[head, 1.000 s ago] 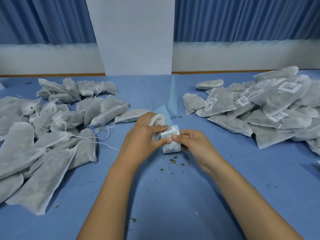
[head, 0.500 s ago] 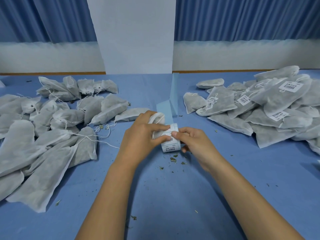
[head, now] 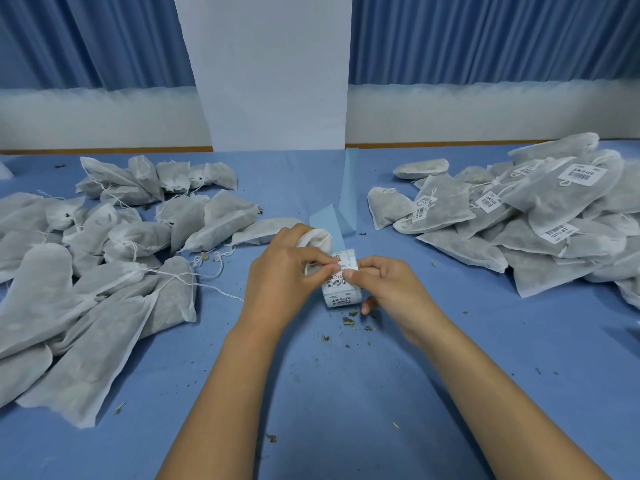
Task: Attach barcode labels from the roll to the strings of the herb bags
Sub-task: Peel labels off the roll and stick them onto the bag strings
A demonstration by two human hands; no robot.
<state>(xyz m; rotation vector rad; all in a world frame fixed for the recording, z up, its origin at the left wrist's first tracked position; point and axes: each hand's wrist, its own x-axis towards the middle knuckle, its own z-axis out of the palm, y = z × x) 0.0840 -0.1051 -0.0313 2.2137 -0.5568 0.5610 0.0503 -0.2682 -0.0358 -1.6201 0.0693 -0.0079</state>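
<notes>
A white roll of barcode labels [head: 341, 292] stands on the blue table at the centre, with a strip of blue backing paper [head: 341, 216] trailing up behind it. My left hand [head: 284, 275] holds a white herb bag [head: 317, 237] and pinches at a label on top of the roll. My right hand [head: 388, 289] pinches the same label [head: 341, 268] from the right, thumb and forefinger together. The bag's string is hidden between my fingers.
Several unlabelled herb bags [head: 104, 258] with loose strings lie piled on the left. A heap of labelled bags [head: 519, 220] fills the right side. Dry herb crumbs [head: 349, 320] are scattered near the roll. A white pillar [head: 273, 74] stands behind the table.
Both hands stay at the roll. My right hand's fingertips have shifted slightly left onto the label, closing against my left thumb. The roll and the bag have hardly moved.
</notes>
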